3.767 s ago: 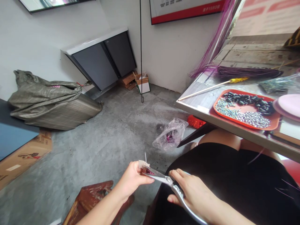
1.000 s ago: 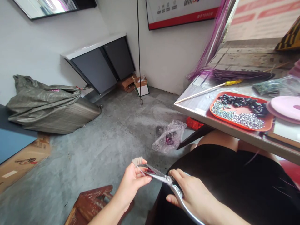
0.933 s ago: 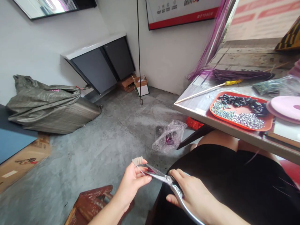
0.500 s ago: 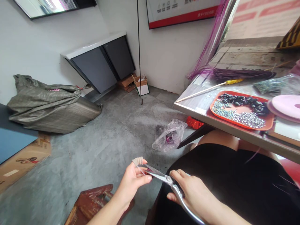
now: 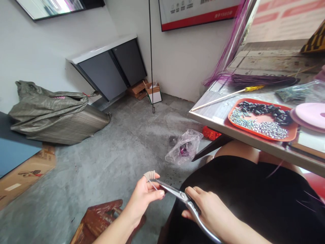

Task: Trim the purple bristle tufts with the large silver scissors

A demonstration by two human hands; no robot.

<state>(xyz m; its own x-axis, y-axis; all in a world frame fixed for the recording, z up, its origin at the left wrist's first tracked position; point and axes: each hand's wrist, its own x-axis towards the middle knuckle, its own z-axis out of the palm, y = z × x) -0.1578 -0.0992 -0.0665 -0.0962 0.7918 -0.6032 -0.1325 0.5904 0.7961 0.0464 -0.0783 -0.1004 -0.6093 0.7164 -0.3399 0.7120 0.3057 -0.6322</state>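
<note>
A pair of metal scissors point(image 5: 182, 195) is gripped in my right hand point(image 5: 209, 208), its blades pointing left and closed together. The blade tips reach the fingers of my left hand point(image 5: 147, 193), which pinches a small dark red piece point(image 5: 161, 188) with a thin pale strand beside it. Grey-beige wrapping point(image 5: 149, 175) goes around a finger of the left hand. Both hands are low in the view, the right one over the black-clothed lap. Part of the small piece is hidden by the blades and fingers.
At the right, a table point(image 5: 215, 117) holds a red tray point(image 5: 264, 135) of beads, a stick point(image 5: 218, 101), dark purple strands and pink discs. A clear plastic bag point(image 5: 185, 147) lies on the floor. A brown wooden stool point(image 5: 95, 220) stands below the left arm.
The scissor blades, slightly apart before, have come together near my left fingertips. Both hands have otherwise stayed nearly in place.
</note>
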